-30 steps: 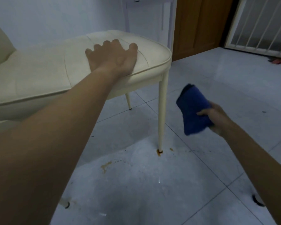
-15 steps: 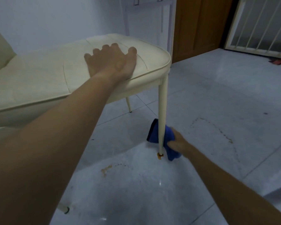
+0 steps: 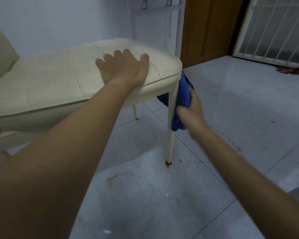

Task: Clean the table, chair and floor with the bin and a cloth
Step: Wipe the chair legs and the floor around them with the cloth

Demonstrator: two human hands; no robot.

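Grey tiled floor (image 3: 248, 109), pale and glossy, fills the lower and right parts of the frame.

Right hand (image 3: 191, 111), centre right: fingers curled round a crumpled blue cloth (image 3: 184, 94), pressing it against the upper part of the slim cream chair leg (image 3: 171, 118), just under the seat corner. A fold of the cloth shows on the left side of the leg.

The leg is tapered and stands on the floor at centre frame, its foot ringed by a brown-orange stain (image 3: 167, 163).

Left hand (image 3: 126, 69), upper centre: flat, palm down, fingers straight and spread, gripping nothing, resting on the cream padded chair seat (image 3: 59, 87) near its front right corner.

Brown smear (image 3: 111, 178) on the tile, lower left of the leg's foot.

Background: brown wooden door (image 3: 205, 28), upper centre right; white barred gate (image 3: 273, 26), upper right; white wall (image 3: 59, 23), upper left.
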